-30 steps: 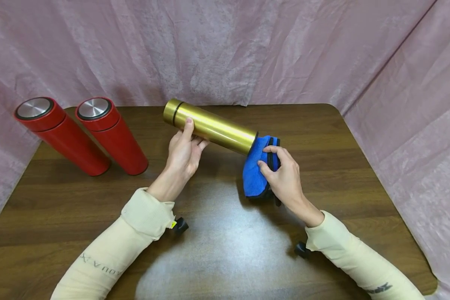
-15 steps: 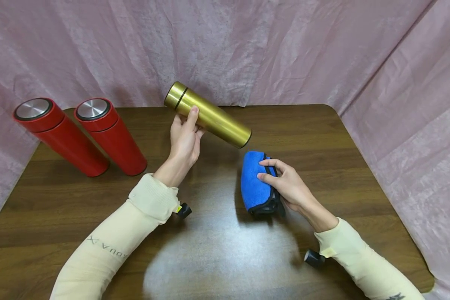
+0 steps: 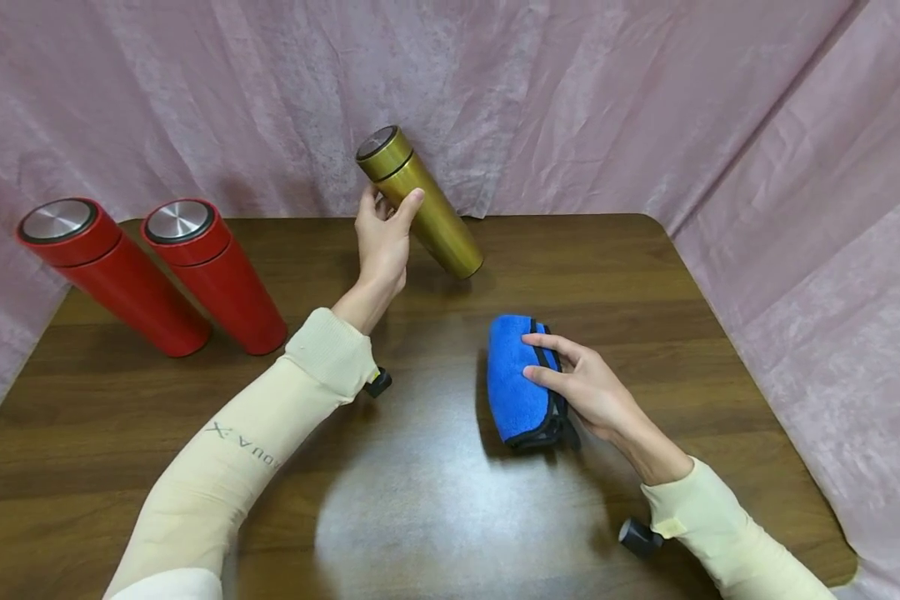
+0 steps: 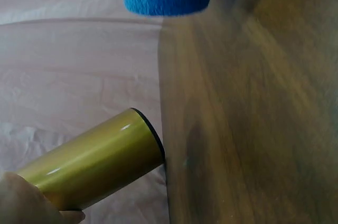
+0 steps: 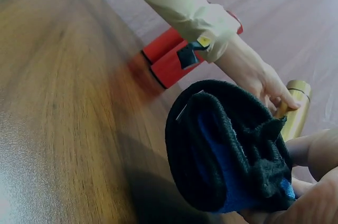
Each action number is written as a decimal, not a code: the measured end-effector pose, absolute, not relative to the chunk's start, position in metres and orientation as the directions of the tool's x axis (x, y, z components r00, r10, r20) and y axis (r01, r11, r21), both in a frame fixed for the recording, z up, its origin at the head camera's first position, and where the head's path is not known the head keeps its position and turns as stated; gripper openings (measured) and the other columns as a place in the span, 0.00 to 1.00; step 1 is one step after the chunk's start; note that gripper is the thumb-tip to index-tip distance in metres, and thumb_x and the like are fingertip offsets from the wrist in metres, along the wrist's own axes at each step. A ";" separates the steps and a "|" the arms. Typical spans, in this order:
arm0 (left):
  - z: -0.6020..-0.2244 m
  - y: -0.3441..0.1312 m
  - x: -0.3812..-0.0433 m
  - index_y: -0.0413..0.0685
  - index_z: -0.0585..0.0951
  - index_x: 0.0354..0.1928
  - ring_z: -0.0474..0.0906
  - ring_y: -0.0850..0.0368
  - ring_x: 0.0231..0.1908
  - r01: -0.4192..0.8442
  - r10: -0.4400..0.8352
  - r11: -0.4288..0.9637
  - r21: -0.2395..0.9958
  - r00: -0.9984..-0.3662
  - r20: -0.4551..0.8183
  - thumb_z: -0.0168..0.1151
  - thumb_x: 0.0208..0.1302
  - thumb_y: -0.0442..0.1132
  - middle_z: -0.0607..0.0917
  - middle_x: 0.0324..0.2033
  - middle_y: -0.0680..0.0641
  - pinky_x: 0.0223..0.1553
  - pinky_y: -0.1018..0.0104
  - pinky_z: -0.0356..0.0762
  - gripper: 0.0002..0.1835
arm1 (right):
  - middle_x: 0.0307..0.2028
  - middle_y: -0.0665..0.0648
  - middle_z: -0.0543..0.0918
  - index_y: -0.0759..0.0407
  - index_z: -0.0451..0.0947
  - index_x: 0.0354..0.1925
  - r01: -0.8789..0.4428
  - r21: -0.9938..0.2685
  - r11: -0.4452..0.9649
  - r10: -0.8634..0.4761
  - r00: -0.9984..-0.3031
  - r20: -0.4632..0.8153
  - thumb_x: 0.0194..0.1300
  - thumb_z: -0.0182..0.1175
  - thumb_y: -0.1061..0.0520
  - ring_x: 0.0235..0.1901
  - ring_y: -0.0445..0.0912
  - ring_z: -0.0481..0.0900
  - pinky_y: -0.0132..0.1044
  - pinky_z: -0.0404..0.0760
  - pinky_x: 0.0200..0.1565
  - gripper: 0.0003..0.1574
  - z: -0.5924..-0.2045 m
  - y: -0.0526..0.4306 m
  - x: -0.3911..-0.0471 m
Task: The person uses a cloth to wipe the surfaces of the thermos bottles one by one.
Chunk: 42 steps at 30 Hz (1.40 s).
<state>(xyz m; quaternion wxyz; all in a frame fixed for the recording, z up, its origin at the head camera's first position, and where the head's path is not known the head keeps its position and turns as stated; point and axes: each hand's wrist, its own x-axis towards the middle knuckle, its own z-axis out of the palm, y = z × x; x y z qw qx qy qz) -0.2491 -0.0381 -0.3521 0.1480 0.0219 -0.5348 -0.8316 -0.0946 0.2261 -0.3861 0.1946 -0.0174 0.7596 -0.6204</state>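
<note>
My left hand grips a gold thermos bottle around its upper body, close over the back of the table. The bottle leans, its dark-rimmed lid up and to the left. In the left wrist view the thumb lies along the gold bottle, whose black-edged base points toward the tabletop. My right hand pinches a folded blue cloth with black trim, thumb and forefinger on its upper side. The right wrist view shows the rolled layers of the cloth end-on.
Two red thermos bottles with silver lids stand side by side at the left of the brown wooden table. Pink curtains hang behind the table and along its right side.
The gold bottle has come away from the cloth, moved back and swung more upright in my left hand. My right hand has drawn the cloth slightly toward the front.
</note>
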 end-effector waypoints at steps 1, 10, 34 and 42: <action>-0.353 -0.037 -0.252 0.44 0.67 0.73 0.78 0.52 0.59 0.230 -0.270 -0.358 0.905 -0.953 0.135 0.69 0.69 0.32 0.80 0.59 0.41 0.60 0.68 0.76 0.33 | 0.81 0.62 0.48 0.61 0.68 0.73 0.220 -0.948 0.230 -0.269 -0.922 -0.279 0.73 0.65 0.57 0.80 0.54 0.37 0.57 0.50 0.77 0.35 -0.387 0.227 -0.094; -0.359 -0.027 -0.271 0.42 0.64 0.77 0.75 0.52 0.63 0.268 -0.185 -0.118 0.956 -0.952 0.244 0.73 0.66 0.34 0.76 0.66 0.41 0.63 0.69 0.74 0.41 | 0.80 0.64 0.50 0.63 0.66 0.75 0.237 -0.950 0.201 -0.290 -0.912 -0.289 0.74 0.64 0.59 0.79 0.54 0.45 0.44 0.68 0.71 0.36 -0.392 0.229 -0.095; -0.371 -0.017 -0.281 0.45 0.62 0.78 0.72 0.55 0.69 0.260 -0.003 0.191 0.946 -0.964 0.266 0.74 0.65 0.42 0.73 0.71 0.43 0.65 0.70 0.71 0.44 | 0.78 0.66 0.57 0.63 0.64 0.76 0.275 -0.952 0.137 -0.281 -0.910 -0.304 0.75 0.61 0.62 0.73 0.56 0.62 0.37 0.83 0.55 0.36 -0.393 0.221 -0.099; -0.376 -0.017 -0.275 0.52 0.57 0.82 0.70 0.54 0.70 0.229 0.016 0.267 0.936 -0.972 0.233 0.74 0.65 0.49 0.70 0.74 0.47 0.68 0.61 0.70 0.49 | 0.78 0.66 0.55 0.62 0.65 0.76 0.268 -0.952 0.149 -0.266 -0.916 -0.300 0.74 0.62 0.62 0.74 0.54 0.60 0.32 0.81 0.55 0.36 -0.389 0.221 -0.099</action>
